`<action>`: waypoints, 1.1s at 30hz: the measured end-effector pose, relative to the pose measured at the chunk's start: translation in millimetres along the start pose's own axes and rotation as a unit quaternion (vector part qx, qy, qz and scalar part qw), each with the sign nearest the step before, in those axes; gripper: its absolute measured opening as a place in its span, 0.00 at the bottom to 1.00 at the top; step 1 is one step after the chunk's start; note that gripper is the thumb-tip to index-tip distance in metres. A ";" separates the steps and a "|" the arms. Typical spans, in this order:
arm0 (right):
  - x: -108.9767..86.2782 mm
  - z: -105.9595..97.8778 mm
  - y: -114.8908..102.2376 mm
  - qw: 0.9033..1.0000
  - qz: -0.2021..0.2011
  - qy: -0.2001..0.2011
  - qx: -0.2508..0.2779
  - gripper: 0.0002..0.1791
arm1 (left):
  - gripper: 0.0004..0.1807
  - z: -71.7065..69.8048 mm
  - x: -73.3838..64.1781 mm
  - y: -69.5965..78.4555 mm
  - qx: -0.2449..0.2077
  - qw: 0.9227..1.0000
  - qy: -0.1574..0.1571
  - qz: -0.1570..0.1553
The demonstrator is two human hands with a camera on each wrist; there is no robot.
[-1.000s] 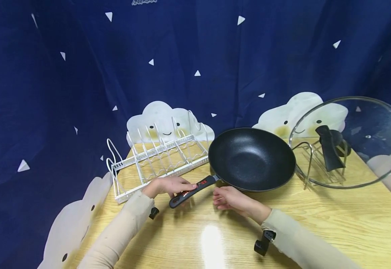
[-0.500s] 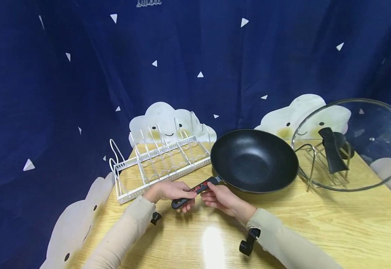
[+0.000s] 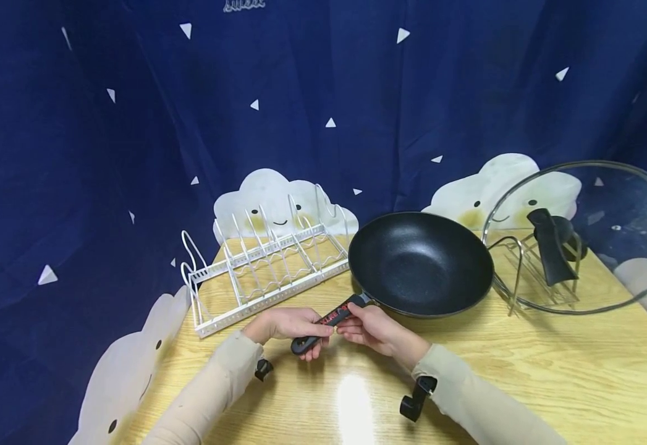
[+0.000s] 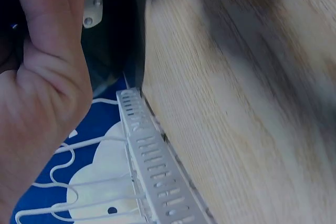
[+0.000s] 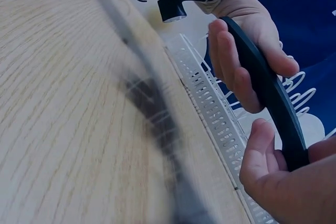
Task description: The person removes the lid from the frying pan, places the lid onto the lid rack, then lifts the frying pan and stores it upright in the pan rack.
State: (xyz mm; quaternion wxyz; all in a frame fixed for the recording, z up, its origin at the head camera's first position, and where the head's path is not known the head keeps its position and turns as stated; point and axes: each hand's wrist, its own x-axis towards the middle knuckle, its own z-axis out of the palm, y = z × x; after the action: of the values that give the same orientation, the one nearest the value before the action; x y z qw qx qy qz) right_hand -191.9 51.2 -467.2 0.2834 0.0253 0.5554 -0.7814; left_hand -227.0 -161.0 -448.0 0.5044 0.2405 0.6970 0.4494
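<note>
A black wok [image 3: 420, 266] faces up near the middle of the table in the head view. Its black handle [image 3: 341, 313], marked with red lettering, points toward the front left. My left hand [image 3: 290, 323] grips the handle near its free end, thumb on top and fingers underneath. Closer to the pan, my right hand [image 3: 379, 329] pinches the same handle, its thumb on the upper side. The right wrist view shows both hands on the curved handle [image 5: 270, 90] from below, with a gap between them.
A white wire rack [image 3: 270, 296] lies left of the wok, close to its rim. To the right, a glass lid [image 3: 612, 247] with a black knob stands upright in a metal wire stand [image 3: 518, 272]. A blue curtain [image 3: 323, 80] hangs behind the wooden table [image 3: 523, 371].
My right hand has come left and up from beside the handle to pinch it. My left thumb has settled across the handle, whose free end has shifted slightly right and toward the front.
</note>
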 end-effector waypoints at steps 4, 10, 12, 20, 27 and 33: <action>-4.5 -4.6 -2.3 1.000 0.005 -0.011 -0.011 0.19 | 0.28 4.3 4.3 2.3 0.002 1.000 -0.027 0.000; -11.0 -14.4 -5.0 0.999 0.010 -0.029 -0.026 0.18 | 0.18 10.4 13.5 5.9 -0.004 0.998 -0.061 -0.007; -13.2 -17.9 -6.2 0.999 0.010 -0.032 -0.031 0.18 | 0.16 12.9 17.5 6.2 0.001 0.998 -0.066 -0.003; -20.4 -33.9 -8.7 0.998 0.025 -0.041 -0.045 0.17 | 0.16 31.3 34.2 7.6 -0.014 0.998 -0.060 0.004; -25.8 -44.4 -14.4 0.997 0.021 -0.064 -0.040 0.17 | 0.17 45.4 40.4 15.1 -0.023 1.000 -0.014 0.014; -31.1 -49.5 -15.3 0.996 0.025 -0.068 -0.044 0.17 | 0.18 57.1 44.6 20.3 -0.035 0.999 0.005 0.012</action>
State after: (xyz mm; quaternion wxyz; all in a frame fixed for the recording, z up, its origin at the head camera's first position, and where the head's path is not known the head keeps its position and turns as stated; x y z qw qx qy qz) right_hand -186.7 111.2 -462.0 0.3404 -0.0267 0.5681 -0.7488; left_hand -193.7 -94.2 -457.1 0.5033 0.2285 0.6807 0.4806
